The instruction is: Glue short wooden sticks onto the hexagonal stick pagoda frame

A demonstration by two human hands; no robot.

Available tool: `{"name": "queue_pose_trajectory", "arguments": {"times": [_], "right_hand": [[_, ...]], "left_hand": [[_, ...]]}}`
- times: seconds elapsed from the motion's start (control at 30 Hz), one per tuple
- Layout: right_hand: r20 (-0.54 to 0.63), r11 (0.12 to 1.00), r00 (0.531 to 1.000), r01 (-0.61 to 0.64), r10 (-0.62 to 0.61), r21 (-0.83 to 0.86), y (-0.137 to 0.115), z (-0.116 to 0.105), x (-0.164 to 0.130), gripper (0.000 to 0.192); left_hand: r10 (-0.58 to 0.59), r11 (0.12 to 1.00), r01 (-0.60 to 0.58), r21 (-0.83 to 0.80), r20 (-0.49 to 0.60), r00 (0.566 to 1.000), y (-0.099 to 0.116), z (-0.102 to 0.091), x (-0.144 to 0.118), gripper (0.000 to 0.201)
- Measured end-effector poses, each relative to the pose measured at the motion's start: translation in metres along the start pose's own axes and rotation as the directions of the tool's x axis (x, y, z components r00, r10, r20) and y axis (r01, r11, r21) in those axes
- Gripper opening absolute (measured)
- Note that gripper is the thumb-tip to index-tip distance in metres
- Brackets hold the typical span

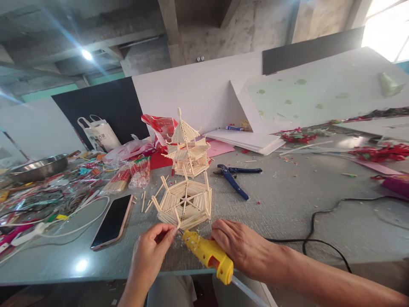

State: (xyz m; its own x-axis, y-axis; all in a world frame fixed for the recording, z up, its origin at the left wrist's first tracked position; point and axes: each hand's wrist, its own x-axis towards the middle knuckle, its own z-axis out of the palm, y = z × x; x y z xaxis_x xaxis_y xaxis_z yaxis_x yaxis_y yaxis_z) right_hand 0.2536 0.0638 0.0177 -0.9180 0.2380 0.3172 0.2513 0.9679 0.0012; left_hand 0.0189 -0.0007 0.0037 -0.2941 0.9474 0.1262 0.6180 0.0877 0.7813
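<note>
My right hand (pixel 236 245) is wrapped round a yellow hot glue gun (pixel 204 253), with a clear glue stick (pixel 247 292) coming out of its back end. The gun's nozzle points at the near corner of a hexagonal frame of wooden sticks (pixel 194 215), which lies flat with short posts rising at its corners. At that corner my left hand (pixel 150 249) pinches the lower part of a short wooden stick (pixel 177 216), close to the nozzle. Just behind stands a small tiered pagoda (pixel 187 149) made of the same sticks. The exact contact under my fingertips is hidden.
Blue-handled pliers (pixel 234 177) lie right of the pagoda. A phone (pixel 113 221), a white cable (pixel 79 232), packs of sticks (pixel 118 179) and a metal bowl (pixel 40 166) are to the left. The black cord (pixel 311 230) runs right. White boards (pixel 246 138) lie behind.
</note>
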Motion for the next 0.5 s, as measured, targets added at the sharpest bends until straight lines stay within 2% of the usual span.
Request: {"name": "queue_pose_trajectory", "arguments": {"times": [0.5], "right_hand": [[0.002, 1.000, 1.000, 0.008, -0.008, -0.005, -0.0023, -0.0016, 0.0004, 0.016]], "left_hand": [[0.006, 1.000, -0.006, -0.018, 0.007, 1.000, -0.0003, 0.0005, 0.0009, 0.035]]}}
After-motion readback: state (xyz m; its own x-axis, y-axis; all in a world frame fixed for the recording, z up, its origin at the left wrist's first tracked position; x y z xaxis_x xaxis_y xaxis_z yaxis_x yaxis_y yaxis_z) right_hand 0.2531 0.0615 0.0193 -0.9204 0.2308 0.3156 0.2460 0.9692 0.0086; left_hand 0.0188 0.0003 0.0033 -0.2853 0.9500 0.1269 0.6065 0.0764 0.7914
